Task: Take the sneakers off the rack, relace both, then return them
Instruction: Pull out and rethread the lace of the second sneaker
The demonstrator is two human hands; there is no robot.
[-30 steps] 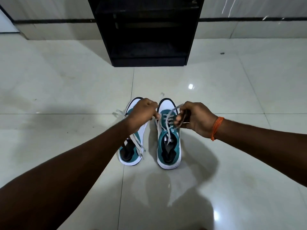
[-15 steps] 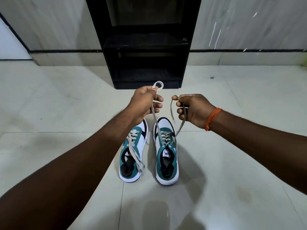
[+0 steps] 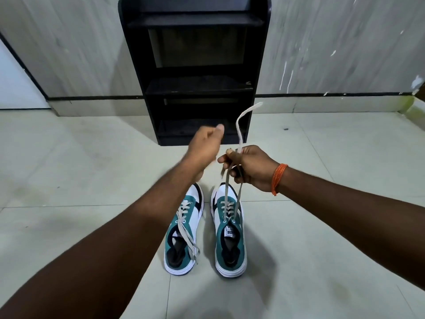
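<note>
With my right hand [image 3: 249, 165] pinching both lace [image 3: 226, 194] strands above the right sneaker [image 3: 230, 231] at six o'clock from the rack [image 3: 195, 72], my blurred left hand [image 3: 204, 146], seemingly closed empty, should re-grip one strand, keeping tension even.

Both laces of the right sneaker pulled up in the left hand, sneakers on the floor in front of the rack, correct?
Not quite: the head view shows the right hand holding the laces of the right sneaker; the left hand is blurred beside it. The rest stands.
</note>
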